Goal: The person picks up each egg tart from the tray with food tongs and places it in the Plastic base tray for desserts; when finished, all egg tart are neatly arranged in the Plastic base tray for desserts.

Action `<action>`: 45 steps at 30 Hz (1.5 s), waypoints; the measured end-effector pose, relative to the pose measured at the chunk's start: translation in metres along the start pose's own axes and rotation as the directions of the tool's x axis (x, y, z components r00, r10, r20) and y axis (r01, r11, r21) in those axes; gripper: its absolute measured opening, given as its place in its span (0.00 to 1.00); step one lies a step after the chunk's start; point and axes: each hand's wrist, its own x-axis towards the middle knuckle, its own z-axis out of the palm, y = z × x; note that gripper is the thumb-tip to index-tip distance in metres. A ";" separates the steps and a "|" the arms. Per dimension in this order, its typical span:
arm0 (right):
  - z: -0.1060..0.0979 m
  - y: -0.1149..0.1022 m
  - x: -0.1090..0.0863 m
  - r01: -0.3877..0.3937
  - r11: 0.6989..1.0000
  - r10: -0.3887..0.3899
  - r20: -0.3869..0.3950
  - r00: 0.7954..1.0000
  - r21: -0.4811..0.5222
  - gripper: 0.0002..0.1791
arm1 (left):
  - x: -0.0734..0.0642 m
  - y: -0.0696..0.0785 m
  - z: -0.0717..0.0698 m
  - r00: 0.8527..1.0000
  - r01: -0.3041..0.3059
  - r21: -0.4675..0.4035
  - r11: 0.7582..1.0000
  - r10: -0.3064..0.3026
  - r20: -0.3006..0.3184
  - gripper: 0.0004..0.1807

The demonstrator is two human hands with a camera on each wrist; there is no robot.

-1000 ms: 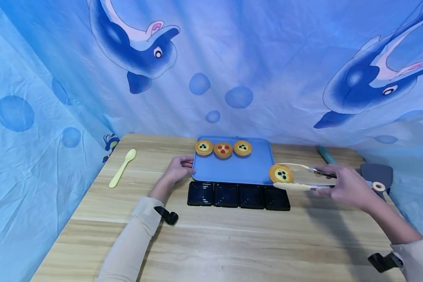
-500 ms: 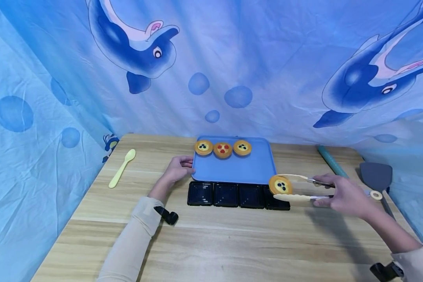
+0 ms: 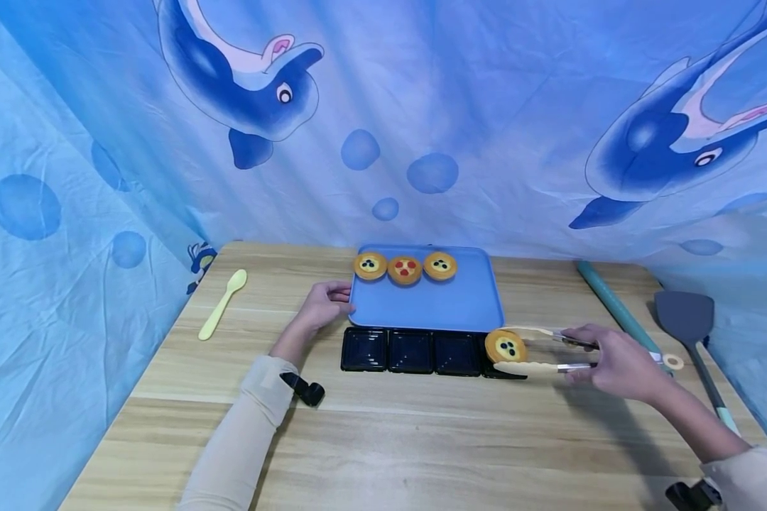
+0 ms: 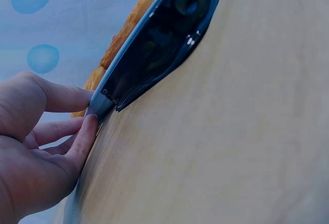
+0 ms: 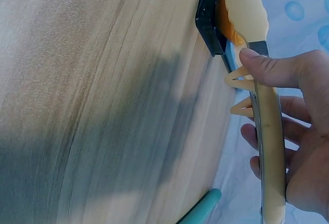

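A blue dolphin-print curtain (image 3: 518,85) hangs behind a wood-grain table (image 3: 415,447).

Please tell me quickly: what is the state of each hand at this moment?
Left hand: closed on the left edge of the tray.
Right hand: closed around the tongs, which hold a tart.

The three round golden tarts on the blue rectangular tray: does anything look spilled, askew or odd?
Nothing looks spilled. The middle tart sits slightly out of line and has red toppings; the outer tarts have dark ones.
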 end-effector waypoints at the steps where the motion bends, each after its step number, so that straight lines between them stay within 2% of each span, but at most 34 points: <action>1: 0.000 0.000 0.000 0.001 1.000 -0.001 0.000 1.000 -0.003 0.38 | 0.000 0.000 0.000 1.000 0.003 -0.001 1.000 -0.003 -0.001 0.31; 12: 0.001 -0.001 0.004 0.011 1.000 -0.011 0.004 1.000 0.006 0.40 | -0.001 0.005 -0.002 1.000 0.002 0.007 1.000 -0.002 -0.013 0.30; 18: -0.001 -0.001 0.004 0.023 0.999 -0.023 0.005 1.000 0.035 0.50 | 0.000 0.006 -0.002 1.000 0.008 0.010 1.000 -0.008 -0.012 0.30; 23: -0.007 -0.003 0.005 0.003 0.998 -0.004 0.027 1.000 0.057 0.57 | 0.003 0.006 -0.003 1.000 0.000 -0.003 1.000 0.000 -0.015 0.31; 28: -0.011 -0.008 0.006 0.005 0.999 -0.006 0.023 1.000 0.053 0.57 | 0.002 0.005 -0.005 1.000 -0.004 -0.011 1.000 0.004 -0.023 0.31; 36: -0.014 -0.007 0.010 0.009 0.998 -0.006 -0.043 0.999 0.059 0.55 | -0.001 -0.001 -0.004 1.000 -0.005 -0.017 1.000 0.005 -0.023 0.30; 40: -0.017 -0.008 0.016 0.004 0.997 -0.001 -0.041 0.999 0.083 0.56 | -0.002 -0.004 -0.002 1.000 -0.016 -0.018 1.000 0.016 -0.021 0.29; 45: -0.025 -0.012 0.028 -0.039 0.996 0.041 -0.021 0.999 0.078 0.59 | -0.002 -0.004 0.001 1.000 -0.028 -0.022 0.999 0.027 -0.016 0.29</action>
